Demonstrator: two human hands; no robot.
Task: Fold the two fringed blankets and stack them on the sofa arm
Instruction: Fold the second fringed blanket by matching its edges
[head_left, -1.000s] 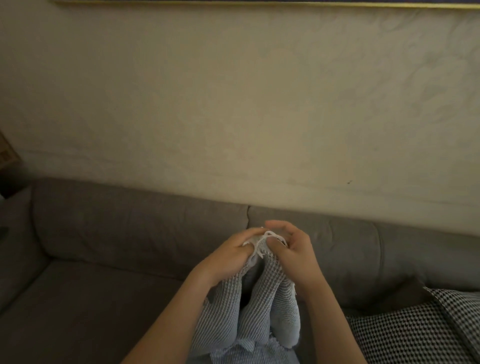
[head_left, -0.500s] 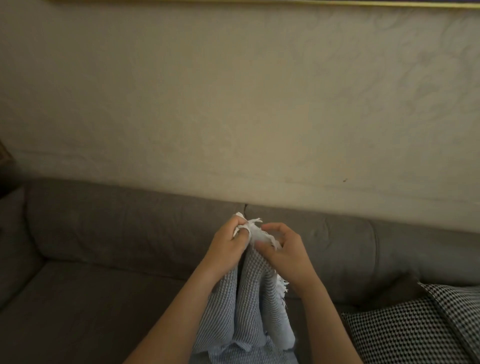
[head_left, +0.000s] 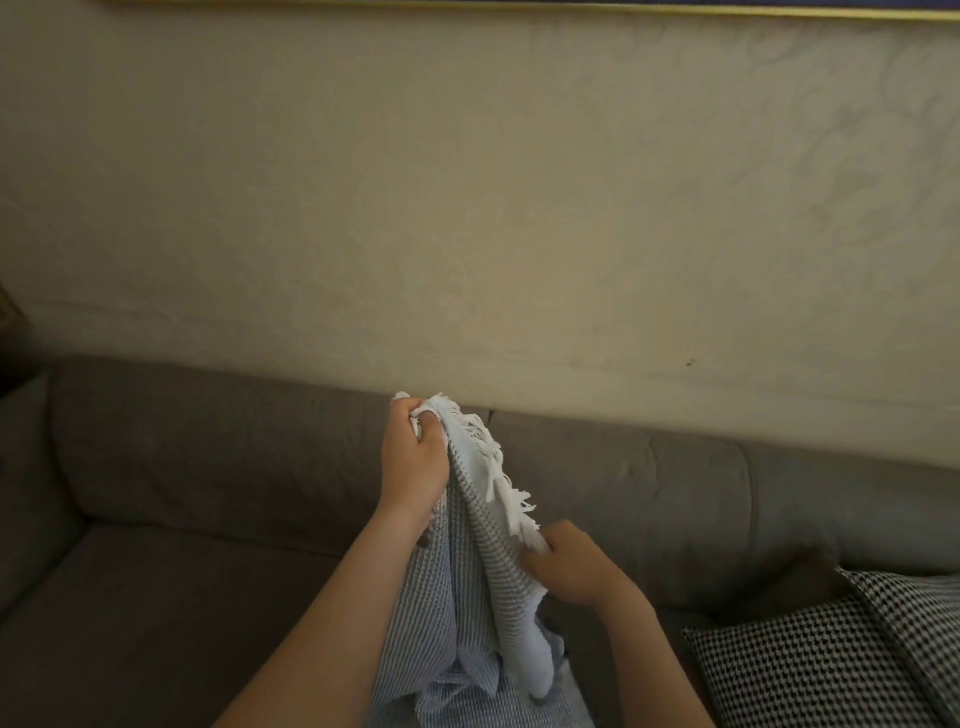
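A pale grey waffle-weave blanket (head_left: 467, 587) with a white fringe hangs in folds in front of the grey sofa (head_left: 208, 467). My left hand (head_left: 413, 457) grips its top corner, held high near the sofa back. My right hand (head_left: 571, 569) sits lower and to the right, pinching the fringed edge, which runs slanting down between the two hands. The lower part of the blanket drops out of view at the bottom edge. Only one blanket can be made out.
A black-and-white houndstooth cushion (head_left: 831, 660) lies on the sofa seat at the right. The sofa arm (head_left: 21, 493) rises at the far left. A cream wall (head_left: 467, 208) stands behind, with a gold picture frame edge (head_left: 519, 8) at the top.
My hands were together at the top of the blanket. My right hand has slid down and to the right along the fringed edge, while my left hand has risen slightly with its corner.
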